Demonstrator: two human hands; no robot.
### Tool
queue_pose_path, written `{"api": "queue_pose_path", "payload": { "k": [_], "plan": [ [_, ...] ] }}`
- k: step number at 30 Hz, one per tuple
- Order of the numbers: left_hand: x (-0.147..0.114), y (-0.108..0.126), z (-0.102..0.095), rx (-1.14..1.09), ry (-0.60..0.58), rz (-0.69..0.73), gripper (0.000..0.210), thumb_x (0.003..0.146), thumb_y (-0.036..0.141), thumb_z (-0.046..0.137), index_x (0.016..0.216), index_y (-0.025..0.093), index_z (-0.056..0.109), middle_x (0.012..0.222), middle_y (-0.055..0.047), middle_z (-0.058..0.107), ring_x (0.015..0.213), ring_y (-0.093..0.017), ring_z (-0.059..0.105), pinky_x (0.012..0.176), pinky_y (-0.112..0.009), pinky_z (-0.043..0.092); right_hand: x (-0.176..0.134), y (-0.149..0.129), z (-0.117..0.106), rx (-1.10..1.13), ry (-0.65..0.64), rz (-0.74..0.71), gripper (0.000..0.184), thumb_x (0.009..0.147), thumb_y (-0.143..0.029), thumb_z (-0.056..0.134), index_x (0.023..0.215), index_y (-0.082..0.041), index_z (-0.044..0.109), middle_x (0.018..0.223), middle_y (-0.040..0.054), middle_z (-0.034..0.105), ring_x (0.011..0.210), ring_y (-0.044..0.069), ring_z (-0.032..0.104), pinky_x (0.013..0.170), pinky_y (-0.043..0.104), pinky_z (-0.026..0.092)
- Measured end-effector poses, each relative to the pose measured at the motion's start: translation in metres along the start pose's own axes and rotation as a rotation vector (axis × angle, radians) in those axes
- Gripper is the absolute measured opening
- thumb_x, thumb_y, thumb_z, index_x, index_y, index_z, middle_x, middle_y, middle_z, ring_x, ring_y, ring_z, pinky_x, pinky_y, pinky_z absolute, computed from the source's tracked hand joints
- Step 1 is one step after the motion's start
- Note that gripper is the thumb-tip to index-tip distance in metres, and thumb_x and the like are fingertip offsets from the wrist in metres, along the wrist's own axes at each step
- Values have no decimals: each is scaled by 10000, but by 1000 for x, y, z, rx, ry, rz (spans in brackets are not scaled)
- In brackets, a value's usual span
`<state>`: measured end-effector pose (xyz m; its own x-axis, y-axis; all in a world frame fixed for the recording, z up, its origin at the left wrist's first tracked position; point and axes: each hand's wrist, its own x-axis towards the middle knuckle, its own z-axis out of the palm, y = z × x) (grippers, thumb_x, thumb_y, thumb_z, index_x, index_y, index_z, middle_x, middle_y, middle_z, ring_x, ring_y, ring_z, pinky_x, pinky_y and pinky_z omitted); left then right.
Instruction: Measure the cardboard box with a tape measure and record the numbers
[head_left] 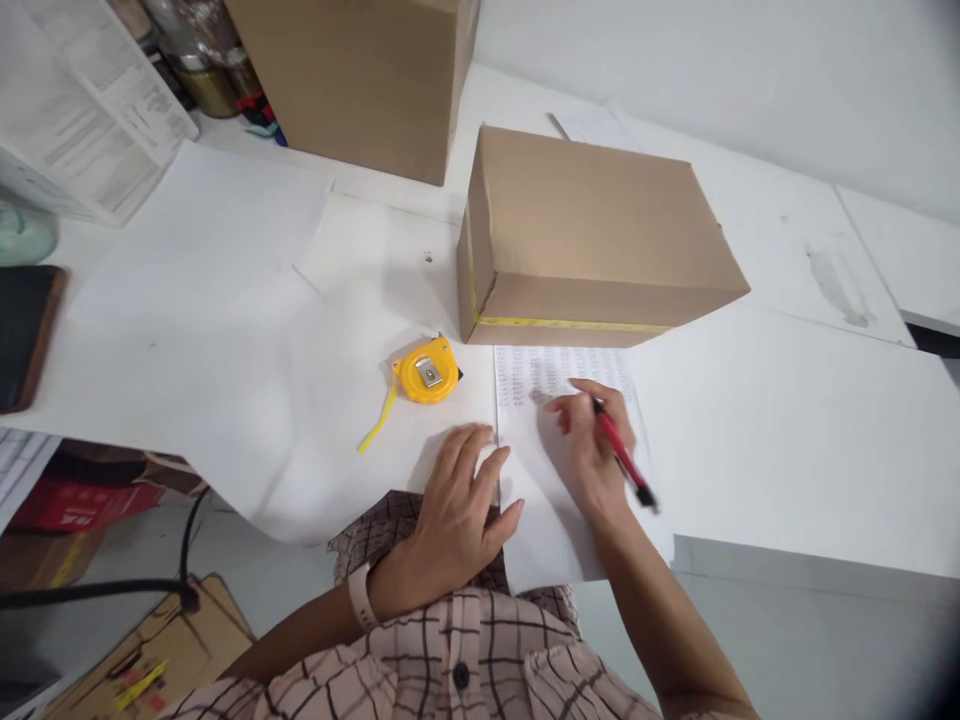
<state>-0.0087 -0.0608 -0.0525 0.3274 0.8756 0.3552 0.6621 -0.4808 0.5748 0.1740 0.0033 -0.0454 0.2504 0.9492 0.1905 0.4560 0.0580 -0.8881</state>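
My right hand (598,450) is closed around a red pen (621,445) with black ends, above a sheet of paper (547,530) that bears columns of small handwriting near its top. Resting with fingers spread at the left edge of that sheet is my left hand (469,500), which holds nothing. A yellow tape measure (427,371) lies on the desk, up and left of my left hand, with a short piece of its tape out. Just beyond the paper sits a closed cardboard box (592,215), with a yellow strip along its lower front side.
A larger cardboard box (360,80) stands at the back. On the left of the white desk (787,440) are a dark phone (26,335), loose white sheets (202,230) and a printed white carton (82,110). Cardboard (150,650) lies below the desk edge.
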Motion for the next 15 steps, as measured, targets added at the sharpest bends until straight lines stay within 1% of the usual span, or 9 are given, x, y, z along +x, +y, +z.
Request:
{"api": "queue_pose_path", "payload": {
  "k": [1, 3, 4, 5, 7, 9, 12, 15],
  "plan": [
    [-3, 1, -3, 15, -5, -24, 404, 946, 272, 574, 1299, 85, 516, 1411, -240, 551, 1382, -366, 464, 1163, -598, 391, 0, 4, -12, -17, 73, 5, 232, 1000, -405, 494, 1101, -228, 603, 844, 19, 706, 690, 152, 633, 663, 314, 498],
    [-8, 4, -6, 25, -19, -36, 463, 945, 277, 569, 1358, 102, 456, 1449, -236, 530, 1410, -376, 429, 1179, -651, 336, 0, 15, -40, -75, 221, 15, 257, 990, -433, 499, 1059, -219, 622, 898, 40, 716, 777, 178, 678, 720, 342, 514],
    [-9, 5, -6, 15, -29, -37, 496, 948, 287, 567, 1389, 109, 423, 1458, -232, 527, 1419, -375, 420, 1184, -663, 319, -1, 22, -53, -120, 266, 37, 253, 976, -439, 524, 1038, -218, 630, 929, 46, 718, 845, 195, 693, 768, 360, 516],
    [-9, 6, -5, -2, -40, -36, 532, 951, 298, 565, 1419, 115, 389, 1461, -229, 528, 1425, -374, 415, 1187, -669, 308, -2, 28, -66, -168, 264, 70, 248, 955, -443, 560, 1029, -219, 638, 992, 58, 722, 921, 214, 696, 807, 374, 510],
    [-9, 11, -1, -43, -58, -32, 602, 952, 309, 571, 1468, 120, 325, 1458, -226, 533, 1427, -373, 416, 1193, -674, 294, -6, 40, -87, -247, 221, 160, 254, 919, -447, 619, 1038, -226, 653, 1097, 73, 727, 1009, 238, 676, 838, 384, 494],
    [-7, 16, 3, -81, -71, -34, 660, 950, 308, 581, 1503, 128, 268, 1460, -221, 530, 1429, -367, 420, 1201, -670, 289, -10, 47, -100, -289, 179, 220, 281, 902, -463, 636, 1060, -232, 663, 1144, 79, 725, 1006, 239, 661, 821, 377, 486],
    [-5, 25, 7, -116, -89, -42, 703, 952, 313, 584, 1531, 156, 217, 1473, -209, 523, 1433, -351, 425, 1211, -661, 288, -13, 48, -108, -305, 139, 247, 322, 886, -498, 639, 1072, -237, 666, 1102, 73, 723, 944, 225, 652, 786, 363, 478],
    [-5, 29, 11, -85, -98, -37, 661, 953, 320, 583, 1507, 157, 261, 1488, -213, 515, 1447, -349, 416, 1214, -657, 296, -12, 44, -110, -290, 126, 279, 321, 840, -491, 686, 1039, -240, 669, 1027, 60, 722, 904, 218, 643, 781, 362, 478]
  ]
}}
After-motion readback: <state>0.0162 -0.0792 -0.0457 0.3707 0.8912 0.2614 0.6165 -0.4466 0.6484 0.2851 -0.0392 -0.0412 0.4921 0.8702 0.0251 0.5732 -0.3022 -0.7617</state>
